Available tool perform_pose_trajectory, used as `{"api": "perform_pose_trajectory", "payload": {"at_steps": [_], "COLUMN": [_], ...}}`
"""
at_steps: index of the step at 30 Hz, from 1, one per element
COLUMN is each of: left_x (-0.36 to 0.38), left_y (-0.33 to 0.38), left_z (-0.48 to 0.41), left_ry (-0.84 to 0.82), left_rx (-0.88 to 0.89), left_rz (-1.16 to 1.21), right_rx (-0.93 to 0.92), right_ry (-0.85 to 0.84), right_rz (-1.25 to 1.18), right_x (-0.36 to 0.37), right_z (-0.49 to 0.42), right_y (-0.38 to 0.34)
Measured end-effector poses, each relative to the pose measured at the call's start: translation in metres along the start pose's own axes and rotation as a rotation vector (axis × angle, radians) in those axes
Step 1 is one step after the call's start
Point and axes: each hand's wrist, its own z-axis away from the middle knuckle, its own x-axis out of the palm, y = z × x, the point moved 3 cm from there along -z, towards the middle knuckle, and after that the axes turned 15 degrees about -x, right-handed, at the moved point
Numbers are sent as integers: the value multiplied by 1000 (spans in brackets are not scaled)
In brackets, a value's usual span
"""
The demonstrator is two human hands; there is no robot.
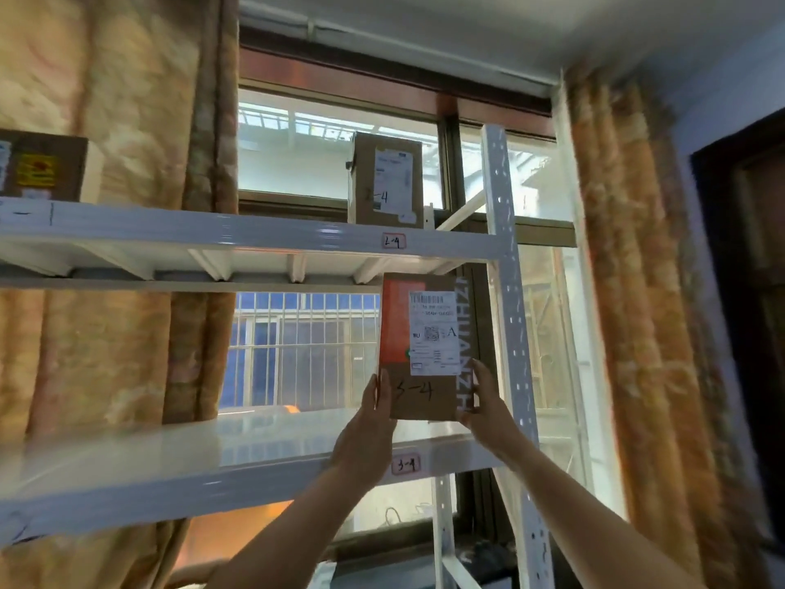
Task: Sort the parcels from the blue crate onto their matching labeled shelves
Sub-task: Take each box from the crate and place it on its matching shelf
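Observation:
A cardboard parcel [424, 346] with an orange panel, a white shipping label and "3-4" handwritten on it stands upright over the right end of the lower white shelf [170, 465]. My left hand [374, 423] grips its lower left edge and my right hand [488, 406] grips its lower right edge. Below it, on the shelf's front edge, a small red-framed tag [406, 464] reads "3-4". On the upper shelf [212, 233] another brown parcel [386, 180] marked "2-4" stands above a tag [393, 241] reading "2-4". The blue crate is out of view.
A dark box [42, 167] with a yellow sticker sits at the upper shelf's left end. The white perforated upright [507, 291] of the rack rises just right of the held parcel. Behind are a window and patterned curtains [106, 333]; a dark doorway [747, 291] is at right.

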Motion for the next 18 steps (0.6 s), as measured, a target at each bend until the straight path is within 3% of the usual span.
{"api": "perform_pose_trajectory", "payload": {"at_steps": [4, 7, 11, 18], "left_x": [34, 51, 64, 66], "left_y": [0, -10, -18, -24], "left_z": [-6, -11, -23, -39], "left_ry": [-140, -126, -151, -219], "left_rx": [-51, -121, -220, -259], "left_rz": [103, 114, -77, -2], "right_rx": [16, 2, 32, 155], "right_ry": [-95, -161, -210, -276], "right_rz": [30, 91, 214, 499], "right_x": [5, 20, 44, 62], "right_z": [-7, -14, -17, -30], "right_y": [39, 60, 84, 110]}}
